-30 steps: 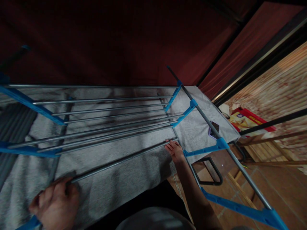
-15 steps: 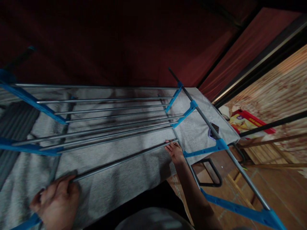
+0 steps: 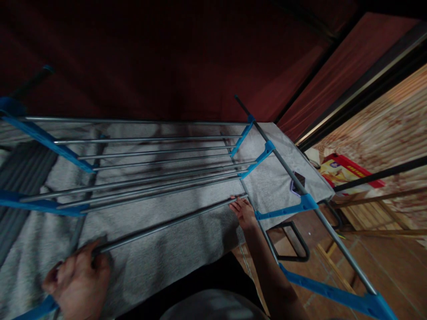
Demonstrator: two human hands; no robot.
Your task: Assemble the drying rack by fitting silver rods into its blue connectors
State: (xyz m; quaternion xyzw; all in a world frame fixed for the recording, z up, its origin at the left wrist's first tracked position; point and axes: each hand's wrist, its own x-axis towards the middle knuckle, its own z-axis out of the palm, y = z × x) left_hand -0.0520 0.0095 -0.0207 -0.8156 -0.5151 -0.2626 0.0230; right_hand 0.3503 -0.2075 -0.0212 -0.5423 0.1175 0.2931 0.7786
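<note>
A grey towel lies spread over the lower level of a drying rack made of metal rods and blue plastic joints. My left hand sits at the near left, fingers curled round the end of the nearest rod and the towel's edge. My right hand rests at the other end of that rod, fingers stretched flat on the towel. A small dark label shows on the towel's right part.
A dark red wall stands behind the rack. To the right are a dark door frame, a red and yellow box, wooden slats and a tiled floor. A black metal loop hangs under the rack's right side.
The view has shifted slightly. My left hand has edged a little along the rod's end. My right hand stays in place.
</note>
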